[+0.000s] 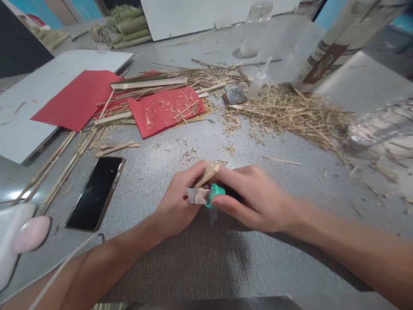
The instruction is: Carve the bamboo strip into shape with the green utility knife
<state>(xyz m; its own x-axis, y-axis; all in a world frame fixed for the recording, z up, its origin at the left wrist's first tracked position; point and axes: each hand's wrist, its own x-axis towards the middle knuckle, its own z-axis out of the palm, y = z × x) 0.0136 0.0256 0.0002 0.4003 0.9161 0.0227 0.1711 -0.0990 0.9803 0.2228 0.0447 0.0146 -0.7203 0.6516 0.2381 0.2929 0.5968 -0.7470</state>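
Note:
My two hands meet above the near middle of the table. My left hand [179, 202] is closed round a small light-brown piece of wood [207, 175], whose upper end sticks out between the hands. Between the thumb and fingers of my right hand [263, 198] is a flat metal blade [195, 196] with a green wrapping [217, 193] at its grip end. The blade points left and lies across the front of the left fingers, close to the wood. The lower part of the wood is hidden by my hands.
Pale shavings [190, 157] lie beyond my hands. A phone [95, 193] is at the left, near thin sticks [69, 161]. Red paper [167, 110], a straw heap [290, 112], a small squeeze bottle [260, 79] and a tall cylinder [335, 56] stand or lie farther back.

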